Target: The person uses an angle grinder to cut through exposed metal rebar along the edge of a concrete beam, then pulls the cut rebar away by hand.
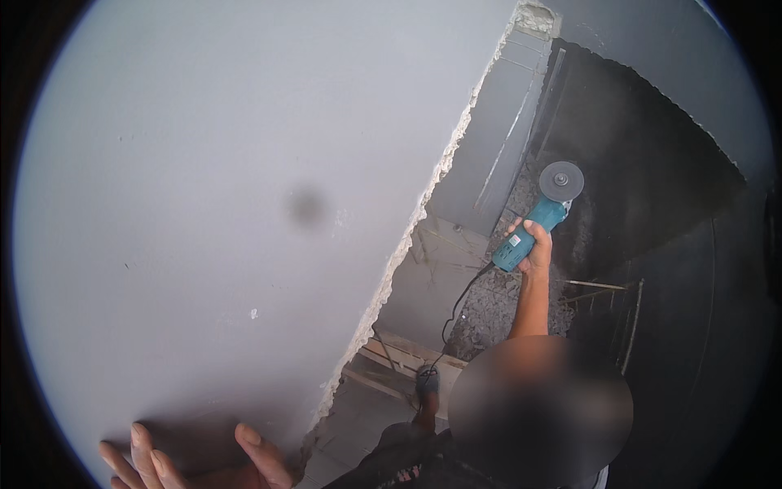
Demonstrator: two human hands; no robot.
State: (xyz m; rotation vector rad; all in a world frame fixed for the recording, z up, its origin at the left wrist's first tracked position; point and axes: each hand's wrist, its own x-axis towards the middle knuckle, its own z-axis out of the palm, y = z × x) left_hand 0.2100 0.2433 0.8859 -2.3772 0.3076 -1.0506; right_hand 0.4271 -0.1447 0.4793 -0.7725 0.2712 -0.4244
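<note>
My left hand (224, 478) is at the lower left, its fingers and thumb spread against a smooth grey wall surface (220, 269). It holds nothing, and its lower part is cut off by the picture's edge. My right hand is out of view. Beyond the wall's broken edge, another person (542, 407) raises an arm with a teal angle grinder (521, 240) in the hand. The grinder's round grey disc (562, 181) points upward and away. From its rear end a black cord (456, 306) hangs down.
A jagged, pale broken edge (415, 212) runs diagonally beside me. Past it lie grey rubble (489, 314), wooden planks (399, 354) and thin exposed rods (631, 326). A large dark panel or opening (652, 155) is at the upper right.
</note>
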